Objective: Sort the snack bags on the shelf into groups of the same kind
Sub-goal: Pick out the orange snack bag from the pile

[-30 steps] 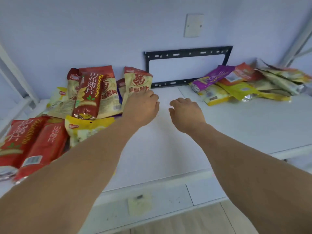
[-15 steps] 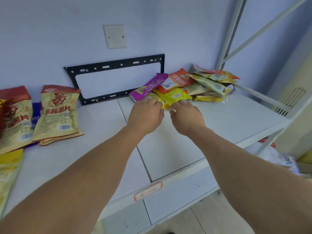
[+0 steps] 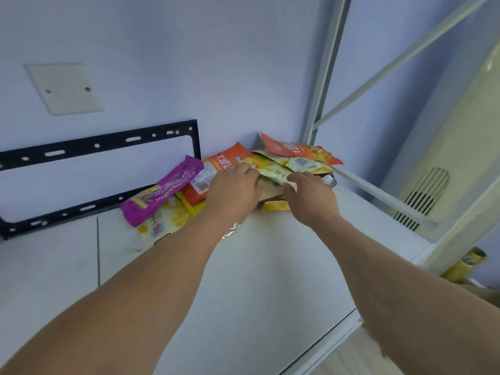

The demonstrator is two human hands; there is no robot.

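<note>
Both hands, left [image 3: 232,189] and right [image 3: 311,197], fingers curled into the snack bag pile [image 3: 273,169] just beyond.

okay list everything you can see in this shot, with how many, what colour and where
purple foil snack bag: one, purple, left top of the pile
orange snack bags: two, orange, pile middle and back right corner
pale yellow snack bags: several, exact count hidden, in and under the pile
white shelf board: one, white, under everything
black metal wall bracket: one, black, on the wall at left
blank wall plate: one, cream, above the bracket
white shelf upright: one, right
left hand: on the pile, fingers curled over bags
right hand: on the pile, gripping a pale yellow bag
</note>
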